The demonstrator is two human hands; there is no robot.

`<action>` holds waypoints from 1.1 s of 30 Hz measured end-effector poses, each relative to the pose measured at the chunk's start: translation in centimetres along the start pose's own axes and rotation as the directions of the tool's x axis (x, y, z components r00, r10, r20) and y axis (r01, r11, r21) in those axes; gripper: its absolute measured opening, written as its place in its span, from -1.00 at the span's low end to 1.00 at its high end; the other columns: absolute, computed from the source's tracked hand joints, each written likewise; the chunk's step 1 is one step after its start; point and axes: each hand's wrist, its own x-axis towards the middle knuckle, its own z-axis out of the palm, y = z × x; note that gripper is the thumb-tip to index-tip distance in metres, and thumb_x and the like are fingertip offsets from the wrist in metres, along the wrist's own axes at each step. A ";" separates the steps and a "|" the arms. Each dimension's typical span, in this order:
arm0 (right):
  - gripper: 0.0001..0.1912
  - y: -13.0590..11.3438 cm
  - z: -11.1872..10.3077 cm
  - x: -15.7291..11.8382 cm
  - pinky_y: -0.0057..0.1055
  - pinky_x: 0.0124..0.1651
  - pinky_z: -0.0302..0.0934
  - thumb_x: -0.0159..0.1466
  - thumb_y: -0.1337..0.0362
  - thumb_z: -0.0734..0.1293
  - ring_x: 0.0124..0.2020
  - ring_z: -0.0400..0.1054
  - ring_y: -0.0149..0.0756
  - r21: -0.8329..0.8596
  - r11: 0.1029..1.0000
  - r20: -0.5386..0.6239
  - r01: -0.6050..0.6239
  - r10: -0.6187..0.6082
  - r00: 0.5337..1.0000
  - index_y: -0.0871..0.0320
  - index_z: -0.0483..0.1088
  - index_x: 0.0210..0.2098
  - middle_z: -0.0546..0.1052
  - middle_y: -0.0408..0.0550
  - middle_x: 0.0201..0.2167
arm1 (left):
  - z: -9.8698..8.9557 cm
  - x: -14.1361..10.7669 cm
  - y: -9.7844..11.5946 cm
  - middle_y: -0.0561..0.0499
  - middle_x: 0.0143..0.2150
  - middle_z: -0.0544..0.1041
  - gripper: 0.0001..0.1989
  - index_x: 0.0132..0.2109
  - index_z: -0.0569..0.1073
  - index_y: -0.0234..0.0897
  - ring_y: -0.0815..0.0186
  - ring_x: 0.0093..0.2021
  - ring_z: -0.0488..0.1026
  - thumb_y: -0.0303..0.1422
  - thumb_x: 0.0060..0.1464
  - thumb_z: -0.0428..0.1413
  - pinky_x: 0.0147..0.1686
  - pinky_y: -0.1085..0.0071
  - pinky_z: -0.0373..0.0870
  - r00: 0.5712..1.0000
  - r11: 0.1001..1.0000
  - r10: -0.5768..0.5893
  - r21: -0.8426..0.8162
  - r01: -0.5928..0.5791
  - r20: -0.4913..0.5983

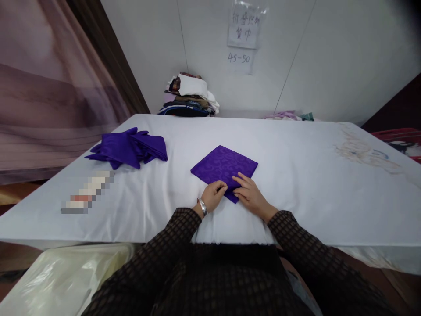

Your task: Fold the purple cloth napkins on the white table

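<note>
A purple patterned cloth (223, 163), folded into a diamond, lies on the white-covered table (296, 193) in front of me. My left hand (213, 195), with a silver bracelet at the wrist, pinches the cloth's lower left edge near the bottom corner. Spread fingers of my right hand (251, 195) rest on the lower right part of the cloth. Between the hands, the bottom corner points toward me.
Several purple cloths (128, 147) are heaped at the table's left, with a blurred-out long object (88, 191) nearer me. Folded clothes (190, 94) are stacked beyond the far edge. A pink curtain (66, 96) hangs at left.
</note>
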 end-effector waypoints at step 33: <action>-0.91 0.8 -0.1 4.1 -0.01 0.23 0.02 0.27 0.34 0.23 0.25 0.06 -0.17 0.374 0.923 -0.112 -0.092 0.143 0.983 0.06 0.36 -0.28 0.37 -0.02 0.11 | -0.3 2.3 1.1 0.08 -0.37 0.52 -0.89 -0.31 0.44 -0.24 0.38 -0.35 0.42 -0.35 0.10 0.04 -0.30 0.46 0.34 0.991 0.994 0.015 -0.103 -0.029 -0.134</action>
